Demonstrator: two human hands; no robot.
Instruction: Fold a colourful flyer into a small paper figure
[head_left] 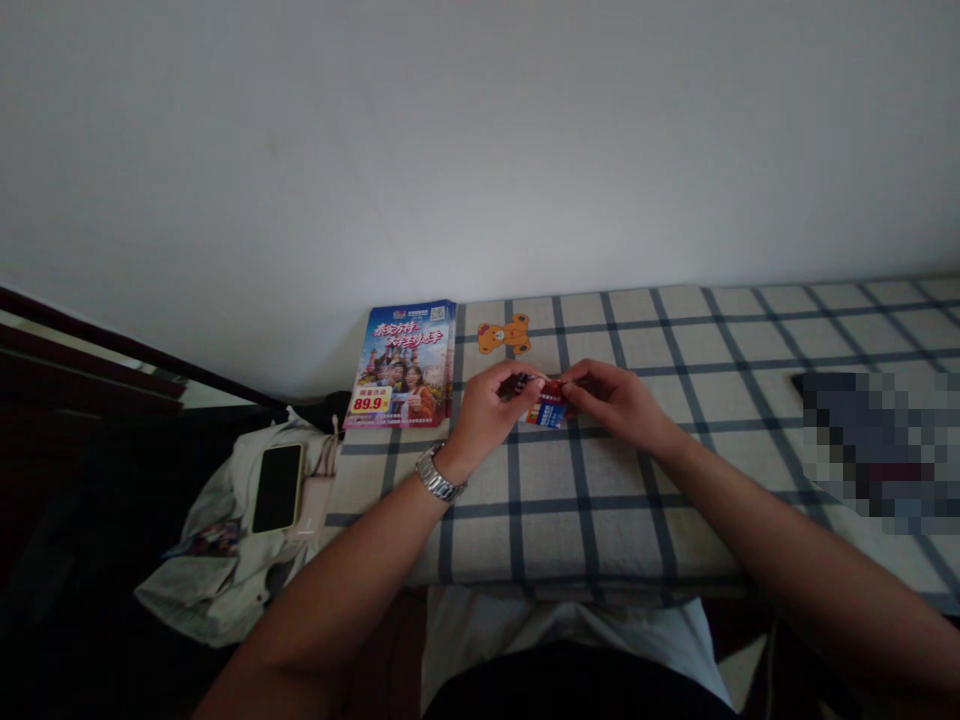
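A small folded printed paper (pixel 547 411), coloured red, blue and white, is pinched between both hands just above the checked cloth. My left hand (pixel 499 395), with a metal watch on the wrist, grips its left upper part with thumb and fingers. On the opposite side, my right hand (pixel 611 395) pinches the upper right edge. The fingers partly hide the folds. Left of my left hand lies a stack of printed flyers (pixel 405 365). An orange teddy bear cutout (pixel 504 335) lies flat beyond my hands.
The blue-and-white checked cloth (pixel 705 360) covers the surface up to the wall. A phone (pixel 277 488) rests on pale fabric (pixel 202 600) at the lower left. A blurred-out dark object (pixel 877 440) lies on the right. A dark rail (pixel 90 335) runs along the left.
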